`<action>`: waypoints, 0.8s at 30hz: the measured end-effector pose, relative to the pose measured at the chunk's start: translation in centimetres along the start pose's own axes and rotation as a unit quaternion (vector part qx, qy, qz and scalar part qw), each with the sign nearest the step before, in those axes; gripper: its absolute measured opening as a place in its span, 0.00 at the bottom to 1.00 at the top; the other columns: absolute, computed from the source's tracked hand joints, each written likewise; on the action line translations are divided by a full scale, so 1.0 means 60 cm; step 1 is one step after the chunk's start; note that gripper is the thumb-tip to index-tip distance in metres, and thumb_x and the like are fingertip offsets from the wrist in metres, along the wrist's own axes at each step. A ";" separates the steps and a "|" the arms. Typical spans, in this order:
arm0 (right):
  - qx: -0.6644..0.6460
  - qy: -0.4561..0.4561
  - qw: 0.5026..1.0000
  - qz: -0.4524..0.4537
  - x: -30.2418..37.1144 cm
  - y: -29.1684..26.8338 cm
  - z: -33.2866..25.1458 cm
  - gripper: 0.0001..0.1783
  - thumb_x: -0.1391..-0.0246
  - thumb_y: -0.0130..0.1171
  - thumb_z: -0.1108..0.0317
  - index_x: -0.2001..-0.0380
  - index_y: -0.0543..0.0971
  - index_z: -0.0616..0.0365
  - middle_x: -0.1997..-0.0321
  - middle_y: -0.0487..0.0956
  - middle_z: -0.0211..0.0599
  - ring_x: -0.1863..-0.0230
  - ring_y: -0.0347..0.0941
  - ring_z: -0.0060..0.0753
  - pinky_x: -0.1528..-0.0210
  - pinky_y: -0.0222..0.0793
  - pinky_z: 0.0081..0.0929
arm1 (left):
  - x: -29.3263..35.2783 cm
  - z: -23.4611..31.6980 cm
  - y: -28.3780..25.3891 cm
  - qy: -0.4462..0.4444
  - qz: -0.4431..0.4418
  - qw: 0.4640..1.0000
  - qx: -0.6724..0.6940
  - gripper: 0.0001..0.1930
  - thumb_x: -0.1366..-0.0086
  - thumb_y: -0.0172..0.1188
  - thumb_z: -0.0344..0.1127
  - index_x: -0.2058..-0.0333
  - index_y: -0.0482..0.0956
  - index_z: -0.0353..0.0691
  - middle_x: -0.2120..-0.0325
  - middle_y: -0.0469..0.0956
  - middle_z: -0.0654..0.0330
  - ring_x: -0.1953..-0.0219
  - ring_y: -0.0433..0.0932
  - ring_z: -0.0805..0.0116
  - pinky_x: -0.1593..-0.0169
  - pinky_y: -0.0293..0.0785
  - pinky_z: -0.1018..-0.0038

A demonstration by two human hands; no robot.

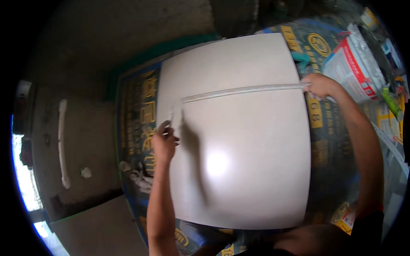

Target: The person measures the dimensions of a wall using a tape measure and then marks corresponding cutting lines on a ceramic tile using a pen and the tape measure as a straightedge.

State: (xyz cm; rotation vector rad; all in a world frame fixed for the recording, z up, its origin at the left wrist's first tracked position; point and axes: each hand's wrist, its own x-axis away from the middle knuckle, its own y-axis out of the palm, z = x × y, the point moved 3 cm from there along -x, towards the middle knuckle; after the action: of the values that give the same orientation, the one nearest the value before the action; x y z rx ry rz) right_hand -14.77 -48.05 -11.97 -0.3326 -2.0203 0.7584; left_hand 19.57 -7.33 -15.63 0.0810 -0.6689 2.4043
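A large pale, glossy tile or panel [252,128] lies in front of me, with bright light reflected near its middle. Across its upper part runs a long, narrow grey strip [239,91] that looks like a straightedge. My right hand [319,85] is closed round the strip's right end, at the panel's right edge. Over the panel's left side, my left hand [164,141] is closed with its fingertips around a thin, pen-like thing [171,115]. That thing points up toward the strip's left end, which is blurred. A shadow of the left arm falls on the panel.
Under the panel is a dark printed protective sheet [324,158]. A white and red bag [352,64] stands at the upper right, near a green tool [391,103]. Crumpled white scraps [141,181] lie left of my forearm. A pale bar [63,143] lies further left.
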 end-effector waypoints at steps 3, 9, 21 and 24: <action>0.025 0.028 0.999 0.007 0.027 -0.004 -0.050 0.10 0.40 0.48 0.72 0.59 0.76 0.65 0.79 0.76 0.41 0.87 0.69 0.31 0.86 0.64 0.29 | -0.010 0.011 0.000 0.009 0.022 0.998 -0.064 0.16 0.35 0.51 0.25 0.49 0.75 0.31 0.76 0.77 0.56 0.81 0.79 0.71 0.79 0.74 0.74; 0.314 -0.186 0.931 -0.024 -0.046 0.002 -0.007 0.06 0.50 0.57 0.70 0.73 0.80 0.61 0.81 0.77 0.38 0.84 0.70 0.34 0.81 0.67 0.32 | -0.034 0.019 0.025 -0.009 0.011 0.991 -0.130 0.16 0.34 0.51 0.27 0.49 0.75 0.29 0.72 0.79 0.52 0.81 0.80 0.70 0.77 0.77 0.73; 0.029 -0.028 0.999 -0.023 -0.036 0.016 0.033 0.13 0.42 0.44 0.70 0.62 0.80 0.55 0.83 0.76 0.33 0.86 0.69 0.25 0.84 0.64 0.26 | -0.071 0.018 0.045 0.051 0.008 0.975 -0.218 0.09 0.47 0.56 0.29 0.70 0.79 0.29 0.71 0.78 0.36 0.63 0.77 0.37 0.55 0.73 0.53; 0.007 -0.067 0.995 -0.067 -0.069 0.021 0.009 0.12 0.39 0.47 0.69 0.58 0.78 0.56 0.81 0.75 0.32 0.85 0.69 0.24 0.83 0.64 0.23 | -0.074 0.029 0.061 0.100 0.005 0.965 -0.243 0.09 0.48 0.56 0.30 0.71 0.79 0.29 0.71 0.79 0.37 0.64 0.78 0.37 0.57 0.74 0.53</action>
State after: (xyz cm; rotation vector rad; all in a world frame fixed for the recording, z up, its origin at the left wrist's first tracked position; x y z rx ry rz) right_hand -13.08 -49.34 -15.75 -0.1390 -2.1374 0.7257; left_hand 20.73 -13.12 -16.74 -0.3645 -1.1377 2.1506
